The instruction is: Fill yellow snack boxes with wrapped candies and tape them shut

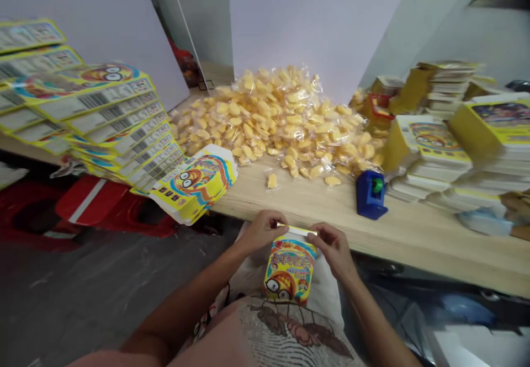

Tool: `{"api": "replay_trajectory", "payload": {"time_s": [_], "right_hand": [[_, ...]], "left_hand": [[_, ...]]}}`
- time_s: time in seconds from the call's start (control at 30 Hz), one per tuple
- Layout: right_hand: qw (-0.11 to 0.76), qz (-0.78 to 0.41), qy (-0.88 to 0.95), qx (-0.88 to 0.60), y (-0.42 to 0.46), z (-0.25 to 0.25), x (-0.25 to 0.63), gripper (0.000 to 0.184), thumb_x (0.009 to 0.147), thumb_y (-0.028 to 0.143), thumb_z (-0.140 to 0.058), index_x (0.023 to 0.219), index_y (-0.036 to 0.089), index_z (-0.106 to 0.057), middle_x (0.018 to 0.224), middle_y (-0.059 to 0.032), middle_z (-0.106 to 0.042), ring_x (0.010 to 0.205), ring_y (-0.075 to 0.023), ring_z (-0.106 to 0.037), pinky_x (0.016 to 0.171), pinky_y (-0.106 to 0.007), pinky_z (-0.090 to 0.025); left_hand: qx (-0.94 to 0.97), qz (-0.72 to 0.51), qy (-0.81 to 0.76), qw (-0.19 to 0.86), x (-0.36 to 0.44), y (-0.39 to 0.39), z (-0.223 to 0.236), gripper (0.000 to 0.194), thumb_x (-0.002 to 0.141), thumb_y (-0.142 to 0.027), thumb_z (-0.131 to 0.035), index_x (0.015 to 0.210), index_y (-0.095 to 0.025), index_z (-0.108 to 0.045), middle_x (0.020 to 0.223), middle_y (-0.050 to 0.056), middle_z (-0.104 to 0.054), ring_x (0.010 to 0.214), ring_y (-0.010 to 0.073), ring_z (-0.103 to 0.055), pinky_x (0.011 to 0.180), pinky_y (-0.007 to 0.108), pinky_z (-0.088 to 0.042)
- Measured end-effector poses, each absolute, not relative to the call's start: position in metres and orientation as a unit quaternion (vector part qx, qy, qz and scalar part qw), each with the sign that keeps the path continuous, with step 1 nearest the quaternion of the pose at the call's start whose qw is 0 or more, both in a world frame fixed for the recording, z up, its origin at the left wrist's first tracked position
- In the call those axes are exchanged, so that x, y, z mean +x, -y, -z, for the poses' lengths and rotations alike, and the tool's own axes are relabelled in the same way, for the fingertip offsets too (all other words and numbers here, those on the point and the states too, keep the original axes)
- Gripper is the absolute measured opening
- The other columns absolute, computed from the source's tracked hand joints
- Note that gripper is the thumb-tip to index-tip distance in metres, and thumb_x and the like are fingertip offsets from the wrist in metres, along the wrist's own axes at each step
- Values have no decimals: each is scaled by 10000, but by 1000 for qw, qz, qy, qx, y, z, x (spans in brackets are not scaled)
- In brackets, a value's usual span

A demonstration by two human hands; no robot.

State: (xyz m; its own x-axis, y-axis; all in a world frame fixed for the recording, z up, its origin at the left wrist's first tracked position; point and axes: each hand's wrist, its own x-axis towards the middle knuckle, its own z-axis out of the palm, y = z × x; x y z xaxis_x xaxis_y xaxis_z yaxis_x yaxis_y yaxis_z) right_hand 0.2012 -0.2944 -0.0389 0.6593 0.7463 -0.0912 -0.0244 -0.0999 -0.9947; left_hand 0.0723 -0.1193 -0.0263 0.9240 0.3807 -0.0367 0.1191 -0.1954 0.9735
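Observation:
A yellow printed cardboard box (pixel 290 270) with a cartoon face in glasses rests on my lap, its flap end toward the table. My left hand (pixel 265 232) pinches the left corner of the white-edged top flap between thumb and fingers. At the flap's right corner, my right hand (pixel 331 245) grips the edge in the same way. Both hands are just in front of the table's edge. Whether anything lies inside the box cannot be seen.
A heap of small yellow pieces in clear wrappers (pixel 265 116) covers the table's (pixel 248 190) middle. Yellow boxes are stacked at left (pixel 124 118); flat cartons (pixel 434 141) pile up at right. A blue tape dispenser (pixel 370 198) stands near the edge. Red stools (pixel 95 204) are below left.

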Motion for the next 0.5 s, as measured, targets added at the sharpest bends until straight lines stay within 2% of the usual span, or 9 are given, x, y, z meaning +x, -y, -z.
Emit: {"api": "replay_trajectory", "payload": {"time_s": [0.1,0.2,0.3,0.5], "right_hand": [[608,-298,297,-673,300,39,199,225,789,394,-675,733,177,-660,675,-16,-595,634,-148,-519,570,-249,-427],[613,-276,332,-661,309,42,195,183,838,361,-633,781,194,-684,817,-48,-634,770,-183,-576,654,-278,-471],[619,-260,355,-650,313,47,191,113,839,317,-646,856,222,-704,939,-63,-648,858,-206,-605,704,-303,-493],[639,-213,335,-658,309,57,172,122,872,293,-602,820,233,-695,893,-55,-664,865,-207,-616,764,-325,-489]], "left_hand": [[780,-118,-137,599,72,120,19,206,795,-278,-602,657,-131,-646,650,12,-577,619,114,-502,570,220,-369],[796,-116,-106,584,66,121,19,210,830,-295,-582,716,-138,-661,772,44,-616,729,140,-558,630,230,-417],[801,-124,-98,577,60,124,28,160,799,-300,-635,788,-146,-673,794,50,-632,744,151,-576,652,240,-441],[790,-186,-147,566,54,143,37,167,837,-263,-588,739,-154,-667,783,61,-652,782,177,-596,741,289,-458]]}}
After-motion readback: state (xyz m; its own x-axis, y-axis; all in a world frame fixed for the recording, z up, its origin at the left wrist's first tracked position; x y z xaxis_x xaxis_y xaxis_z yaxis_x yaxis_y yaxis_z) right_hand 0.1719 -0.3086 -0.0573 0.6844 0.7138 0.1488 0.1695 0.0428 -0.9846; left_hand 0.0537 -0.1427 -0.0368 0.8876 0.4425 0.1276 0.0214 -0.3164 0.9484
